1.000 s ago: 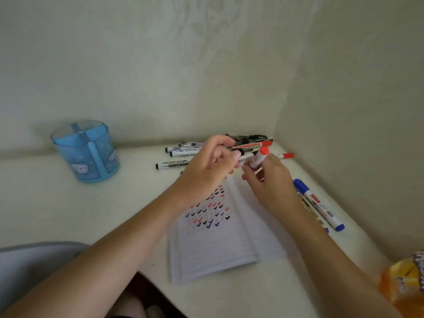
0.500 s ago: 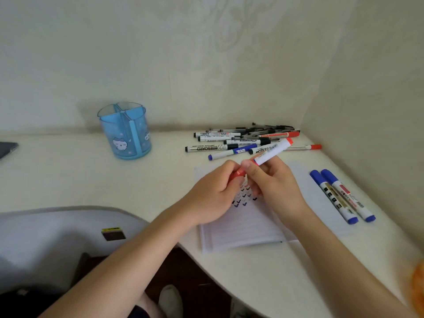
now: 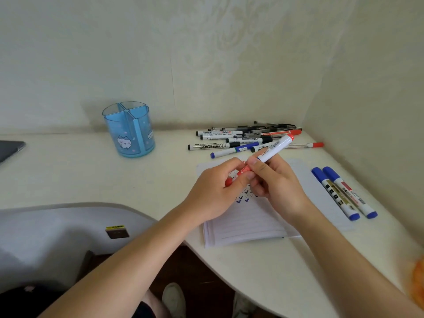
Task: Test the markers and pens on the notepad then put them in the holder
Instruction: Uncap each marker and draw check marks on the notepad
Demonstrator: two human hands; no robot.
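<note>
Grip clamped: left hand (image 3: pixel 213 191) on red plastic cap (image 3: pixel 243 172), right hand (image 3: pixel 277 183) on white marker barrel (image 3: pixel 275 148); I think the two should be held in one line.

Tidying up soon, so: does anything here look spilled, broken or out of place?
Nothing stands out. The holder stands upright, the pens lie in a loose heap by the wall, and two blue markers lie side by side at the right.

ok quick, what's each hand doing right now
Left hand: fingers curled round the red cap of the marker.
Right hand: gripping that marker by its white barrel.
</note>
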